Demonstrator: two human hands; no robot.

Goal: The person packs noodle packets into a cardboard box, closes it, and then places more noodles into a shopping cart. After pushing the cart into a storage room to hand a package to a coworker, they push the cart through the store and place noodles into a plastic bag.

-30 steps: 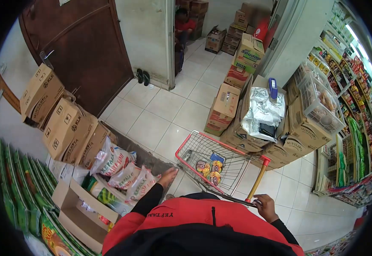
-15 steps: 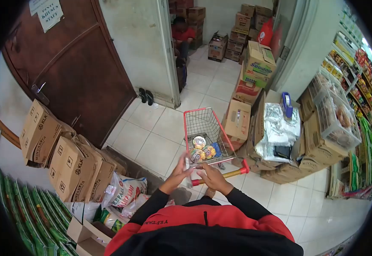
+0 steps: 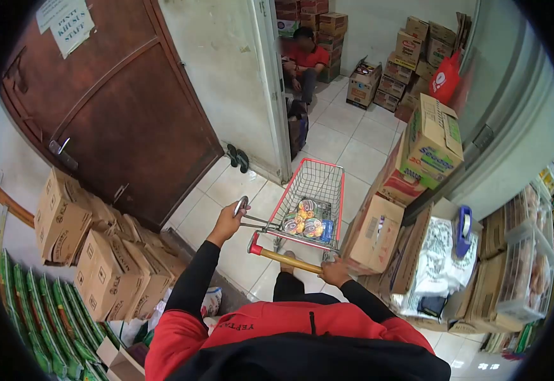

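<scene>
A small wire shopping cart (image 3: 305, 171) with a red rim stands on the floor before me. My right hand (image 3: 336, 272) is closed round the right end of its yellow handle (image 3: 289, 261). My left hand (image 3: 225, 225), raised to the left of the cart, grips a small dark thing with a silvery edge (image 3: 242, 204); it looks like a phone, though its kind is not clear. Several round-lidded tubs (image 3: 313, 228) with colourful tops lie at the cart's near end, beside a blue packet (image 3: 327, 230).
Stacked cartons (image 3: 371, 235) and a tape dispenser (image 3: 464, 230) line the right side. More cartons (image 3: 108, 273) stand at left below a brown door (image 3: 118, 120). Black sandals (image 3: 237, 158) lie by the wall. Beyond the doorway sits a person in red (image 3: 308, 60).
My hands have moved apart from their place together over the handle. The right now grips the handle, and the left has risen leftward with its small thing. The cart's angle in view has turned.
</scene>
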